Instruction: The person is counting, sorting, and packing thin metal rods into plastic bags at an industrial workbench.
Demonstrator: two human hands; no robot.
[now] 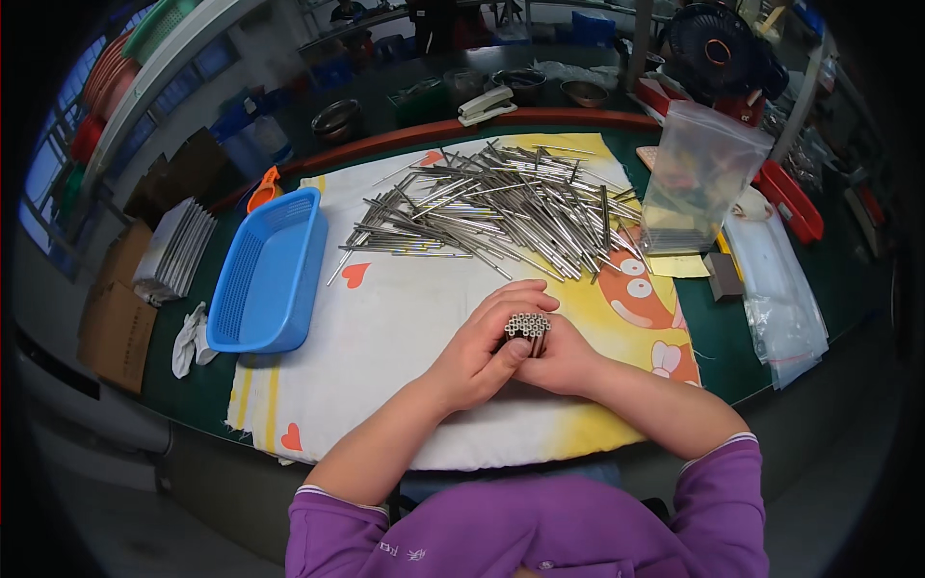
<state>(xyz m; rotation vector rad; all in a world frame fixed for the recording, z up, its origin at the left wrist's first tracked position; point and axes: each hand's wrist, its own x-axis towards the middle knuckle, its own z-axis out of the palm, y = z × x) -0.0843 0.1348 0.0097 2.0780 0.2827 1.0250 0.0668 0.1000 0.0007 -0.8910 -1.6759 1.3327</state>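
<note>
Head view is showing both hands cupping a bundle of thin metal tubes upright on the printed cloth, just nearer the person than the loose tube pile. Left hand is wrapping closed around the bundle, thumb pressing its side; right hand is closing on it from the other side. Doing this well likely means keeping even squeeze while tapping the ends level, so no tube is slipping out. Blue basket is sitting left of that pile, a clear bag right.
</note>
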